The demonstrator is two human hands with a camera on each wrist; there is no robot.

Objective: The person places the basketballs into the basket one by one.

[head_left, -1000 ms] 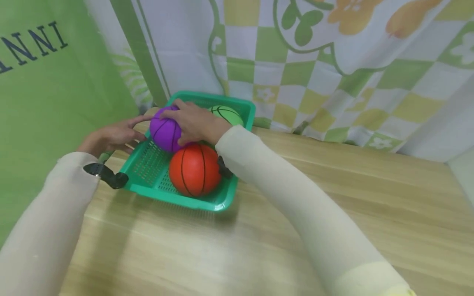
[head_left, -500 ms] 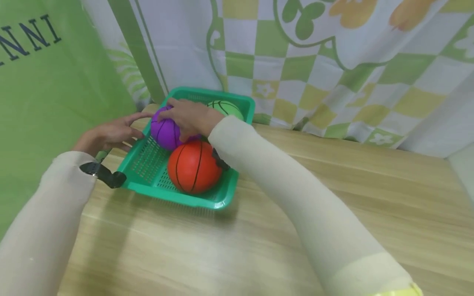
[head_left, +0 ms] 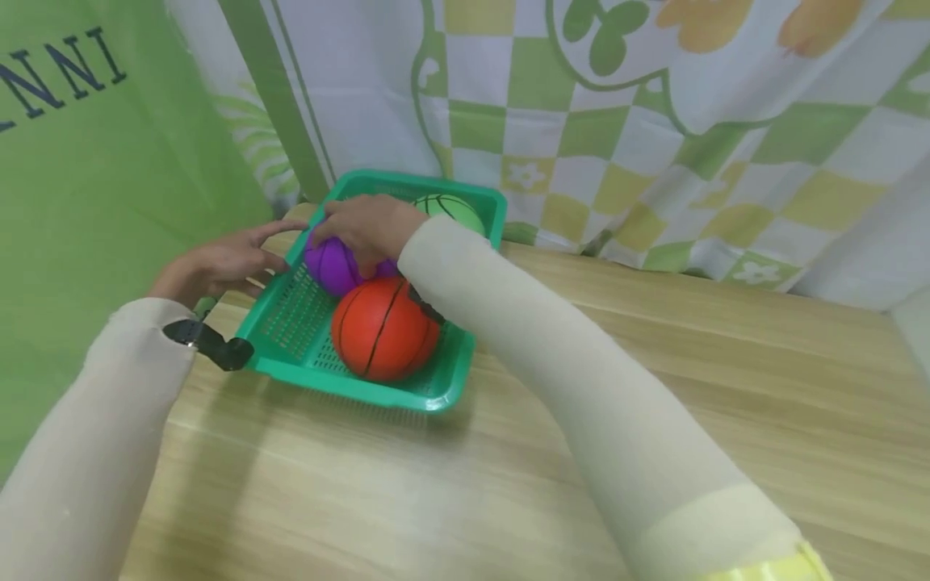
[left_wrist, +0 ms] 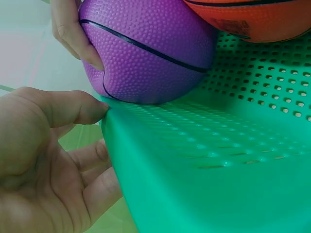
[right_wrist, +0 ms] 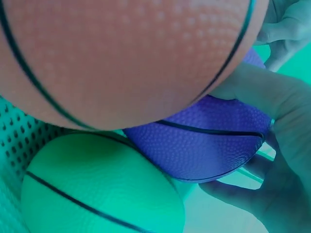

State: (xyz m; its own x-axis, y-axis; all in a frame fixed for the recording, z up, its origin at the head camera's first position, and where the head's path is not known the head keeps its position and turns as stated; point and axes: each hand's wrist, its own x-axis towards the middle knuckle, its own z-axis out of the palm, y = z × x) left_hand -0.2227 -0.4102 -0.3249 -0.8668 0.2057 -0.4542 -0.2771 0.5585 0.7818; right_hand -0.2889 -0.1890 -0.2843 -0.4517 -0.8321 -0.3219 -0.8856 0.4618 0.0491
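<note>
My right hand (head_left: 370, 230) grips a purple toy basketball (head_left: 334, 266) in the left part of a green plastic basket (head_left: 378, 395). In the left wrist view, one fingertip dents the purple ball's side. My left hand (head_left: 228, 262) is at the basket's left rim, fingers spread; its thumb (left_wrist: 80, 108) touches the rim while other fingers lie against the outer wall. An orange-red toy basketball (head_left: 385, 331) sits in the basket's near part, against the purple one. Behind my right wrist, a light green toy basketball (head_left: 454, 211) is partly hidden.
The basket stands on a light wooden table (head_left: 508, 484). A checked, flowered curtain (head_left: 567, 145) hangs along the back, and a green cloth (head_left: 109, 177) covers the left side. Black wrist devices (head_left: 211, 343) are worn on both arms.
My right hand has pushed the purple ball slightly lower and to the right in the basket. The left hand stays at the rim, and the orange-red ball has turned slightly.
</note>
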